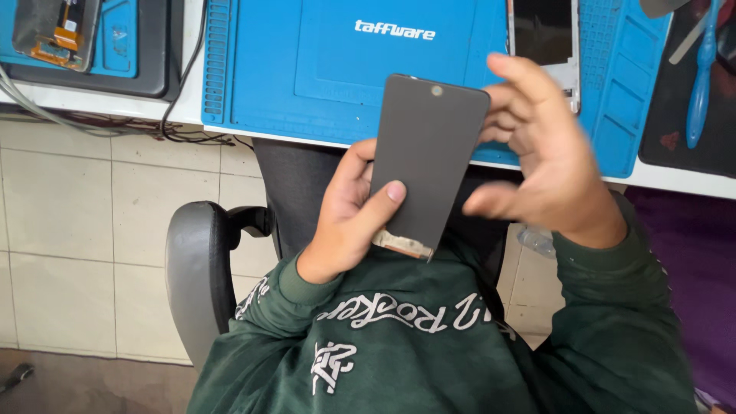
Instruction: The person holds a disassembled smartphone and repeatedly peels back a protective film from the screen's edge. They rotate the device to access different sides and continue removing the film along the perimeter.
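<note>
My left hand holds a dark grey phone screen panel upright above my lap, thumb pressed on its face near the lower edge. A small round camera hole sits at the panel's top, and a tan flex strip shows at its bottom. To the right of the panel, my right hand hovers with fingers spread and slightly curled, fingertips close to the upper right edge; it is blurred and holds nothing.
A blue work mat lies on the white bench ahead, with a phone frame on it. Blue tweezers rest on a black mat at right. Another opened phone sits far left. A chair armrest is at left.
</note>
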